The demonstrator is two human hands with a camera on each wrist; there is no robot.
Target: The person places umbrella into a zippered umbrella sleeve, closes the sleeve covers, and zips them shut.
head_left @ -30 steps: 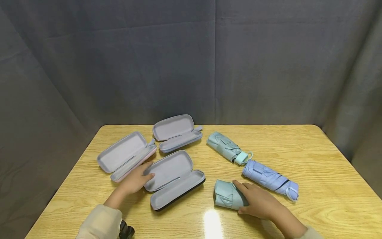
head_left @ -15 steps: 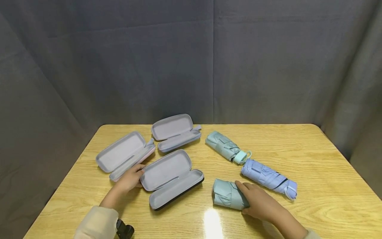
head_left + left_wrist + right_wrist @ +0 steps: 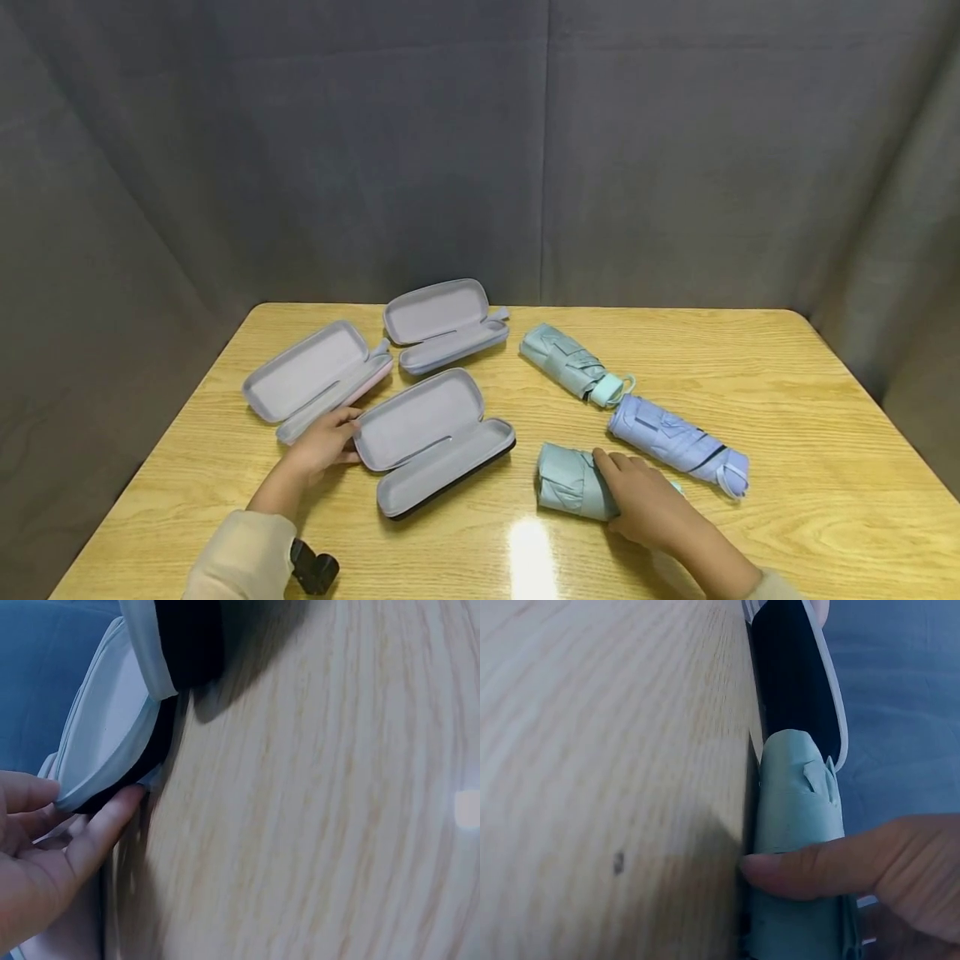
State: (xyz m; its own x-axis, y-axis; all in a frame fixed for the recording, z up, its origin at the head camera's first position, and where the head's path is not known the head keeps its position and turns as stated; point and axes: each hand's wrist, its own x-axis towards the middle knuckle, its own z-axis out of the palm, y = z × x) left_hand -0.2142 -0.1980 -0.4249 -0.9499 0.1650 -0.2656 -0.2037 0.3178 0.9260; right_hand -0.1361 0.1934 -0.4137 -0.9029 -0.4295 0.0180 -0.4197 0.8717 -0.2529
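Note:
My left hand [image 3: 322, 446] is at the left end of an open black glasses case [image 3: 446, 485] with a grey lining. In the left wrist view, its fingers and thumb pinch the end of the case's lid [image 3: 120, 712]. My right hand [image 3: 648, 504] grips a folded pale green umbrella [image 3: 572, 482] that lies on the table. In the right wrist view the thumb crosses the green fabric [image 3: 799, 814], and the black case stands beyond the umbrella's end. Most of the umbrella's handle end is hidden by the right hand.
Behind the left hand lies an open pink glasses case [image 3: 307, 375], with an open blue one [image 3: 450, 325] near the table's back edge. A second green umbrella [image 3: 566, 362] and a blue umbrella [image 3: 678, 442] lie to the right. Grey curtains [image 3: 480, 150] hang behind the table [image 3: 810, 383].
My left hand has shifted from over the inside of the black case's lid to its outer left end. The lid's end has moved slightly left. The right hand keeps its grip on the umbrella.

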